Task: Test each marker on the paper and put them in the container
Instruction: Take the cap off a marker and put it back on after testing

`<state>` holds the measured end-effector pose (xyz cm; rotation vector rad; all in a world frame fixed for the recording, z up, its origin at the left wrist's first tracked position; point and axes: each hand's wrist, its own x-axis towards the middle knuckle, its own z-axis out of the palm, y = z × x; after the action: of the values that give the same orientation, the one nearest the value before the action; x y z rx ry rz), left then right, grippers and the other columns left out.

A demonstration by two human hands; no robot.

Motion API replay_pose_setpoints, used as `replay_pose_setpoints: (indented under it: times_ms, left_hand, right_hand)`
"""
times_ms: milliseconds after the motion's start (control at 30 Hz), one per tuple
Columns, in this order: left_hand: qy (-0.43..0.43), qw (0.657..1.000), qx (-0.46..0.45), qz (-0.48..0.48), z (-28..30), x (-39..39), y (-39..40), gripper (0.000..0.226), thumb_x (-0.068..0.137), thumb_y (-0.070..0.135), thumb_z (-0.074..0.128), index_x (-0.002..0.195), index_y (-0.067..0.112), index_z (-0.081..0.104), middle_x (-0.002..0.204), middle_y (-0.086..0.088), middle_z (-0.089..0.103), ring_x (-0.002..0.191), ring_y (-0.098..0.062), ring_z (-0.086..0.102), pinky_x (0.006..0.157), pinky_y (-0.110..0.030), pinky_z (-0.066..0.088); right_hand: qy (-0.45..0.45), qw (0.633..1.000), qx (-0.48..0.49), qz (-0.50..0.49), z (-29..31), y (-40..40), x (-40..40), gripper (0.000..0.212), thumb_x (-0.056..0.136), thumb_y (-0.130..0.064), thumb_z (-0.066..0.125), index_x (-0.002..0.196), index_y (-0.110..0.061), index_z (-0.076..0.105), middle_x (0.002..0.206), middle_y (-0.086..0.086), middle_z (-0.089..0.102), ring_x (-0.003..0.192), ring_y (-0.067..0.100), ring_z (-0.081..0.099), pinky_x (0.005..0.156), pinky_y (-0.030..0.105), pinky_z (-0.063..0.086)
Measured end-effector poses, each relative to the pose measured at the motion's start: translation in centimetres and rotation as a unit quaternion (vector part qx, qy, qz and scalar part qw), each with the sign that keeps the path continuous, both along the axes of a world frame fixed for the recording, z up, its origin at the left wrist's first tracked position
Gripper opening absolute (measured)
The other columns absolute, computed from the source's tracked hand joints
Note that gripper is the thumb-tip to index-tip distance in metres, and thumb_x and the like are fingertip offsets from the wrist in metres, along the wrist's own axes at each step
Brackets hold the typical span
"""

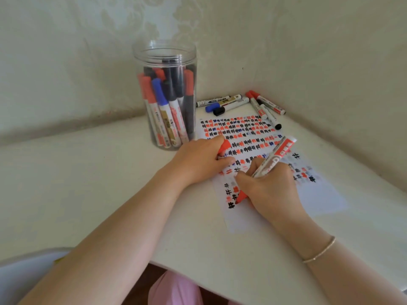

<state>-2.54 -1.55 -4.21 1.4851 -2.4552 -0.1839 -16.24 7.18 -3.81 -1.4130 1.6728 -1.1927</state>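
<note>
- On your paper (253,137), rows of "#" marks in red, black and blue.
- Labels on your markers (222,102) are too blurred to read.

It looked like a room in a home: a white table (88,183) stood pushed into a far corner where walls papered in a pale floral pattern (66,51) met.

1 jar (164,60), 1 paper (319,199), 2 hands (271,186)
</note>
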Motion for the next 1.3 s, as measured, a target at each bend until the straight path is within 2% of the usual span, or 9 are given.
replay_pose_setpoints:
  times_ms: [133,233,333,500,667,833,1100,1233,1300]
  left_hand:
    - [-0.001,1.0,-0.004,-0.002,-0.06,-0.05,-0.06,0.031,0.092,0.055,0.046,0.084,0.026,0.039,0.07,0.008,0.05,0.061,-0.007,0.047,0.052,-0.026,0.034]
    - [0.0,1.0,-0.001,-0.002,-0.08,-0.04,-0.04,0.033,0.092,0.054,0.045,0.076,0.03,0.032,0.069,0.008,0.049,0.059,-0.006,0.045,0.051,-0.026,0.032]
    - [0.002,1.0,-0.002,-0.003,-0.18,-0.04,-0.11,0.031,0.092,0.055,0.045,0.082,0.027,0.036,0.07,0.008,0.049,0.06,-0.007,0.046,0.052,-0.027,0.034]
    - [0.001,1.0,-0.001,-0.004,-0.16,-0.03,-0.11,0.031,0.092,0.055,0.045,0.086,0.026,0.039,0.07,0.008,0.05,0.06,-0.006,0.047,0.052,-0.026,0.035]
    - [0.001,1.0,0.001,-0.002,-0.16,-0.05,-0.09,0.031,0.092,0.056,0.045,0.083,0.026,0.038,0.07,0.008,0.049,0.06,-0.007,0.046,0.053,-0.026,0.036]
    - [0.0,1.0,0.002,-0.002,-0.02,-0.08,-0.03,0.032,0.092,0.055,0.045,0.079,0.028,0.034,0.068,0.008,0.049,0.059,-0.007,0.045,0.051,-0.026,0.033]
    - [0.003,1.0,0.004,-0.003,0.04,-0.04,0.05,0.035,0.092,0.054,0.045,0.072,0.03,0.03,0.068,0.008,0.049,0.059,-0.007,0.046,0.051,-0.025,0.033]
    - [0.012,1.0,0.006,-0.013,0.08,-0.03,0.21,0.032,0.093,0.053,0.046,0.073,0.031,0.034,0.067,0.008,0.05,0.057,-0.005,0.046,0.052,-0.024,0.037]
    - [0.022,1.0,0.003,-0.017,0.18,0.01,0.35,0.029,0.093,0.05,0.047,0.074,0.031,0.036,0.068,0.009,0.051,0.058,-0.005,0.047,0.053,-0.023,0.039]
  right_hand:
    - [0.019,1.0,-0.024,0.0,0.0,0.1,0.07,0.028,0.077,0.0,0.06,0.057,-0.005,0.041,0.051,0.009,0.035,0.043,0.015,0.028,0.038,0.019,0.026]
    - [-0.005,1.0,-0.011,0.001,0.2,-0.04,-0.23,0.025,0.077,0.001,0.06,0.059,0.002,0.042,0.052,0.01,0.037,0.045,0.017,0.031,0.039,0.022,0.028]
    - [-0.014,1.0,0.003,0.012,0.24,0.02,-0.23,0.025,0.076,0.0,0.061,0.061,0.008,0.043,0.053,0.01,0.039,0.044,0.017,0.032,0.038,0.02,0.028]
    - [0.029,0.999,-0.024,0.011,0.05,0.14,0.06,0.03,0.076,0.002,0.057,0.057,-0.008,0.037,0.049,0.004,0.031,0.044,0.011,0.025,0.039,0.017,0.025]
    - [-0.011,1.0,-0.001,0.003,0.24,-0.08,-0.22,0.023,0.076,0.001,0.061,0.061,0.006,0.044,0.05,0.01,0.04,0.039,0.014,0.033,0.036,0.018,0.029]
    - [0.02,1.0,-0.007,0.015,0.05,0.08,-0.11,0.028,0.075,0.0,0.06,0.061,0.009,0.038,0.052,0.01,0.036,0.046,0.017,0.03,0.04,0.022,0.026]
    - [0.003,1.0,-0.014,0.002,0.27,0.06,0.12,0.025,0.076,0.002,0.06,0.059,-0.003,0.043,0.051,0.008,0.036,0.044,0.013,0.029,0.037,0.016,0.026]
    - [0.01,1.0,-0.009,0.013,-0.09,-0.07,-0.13,0.025,0.076,0.003,0.058,0.059,0.004,0.04,0.054,0.01,0.035,0.046,0.015,0.028,0.04,0.018,0.026]
    - [-0.043,0.999,-0.001,0.006,0.03,-0.48,-0.55,0.022,0.077,0.003,0.059,0.061,0.004,0.043,0.055,0.013,0.04,0.044,0.017,0.03,0.039,0.019,0.028]
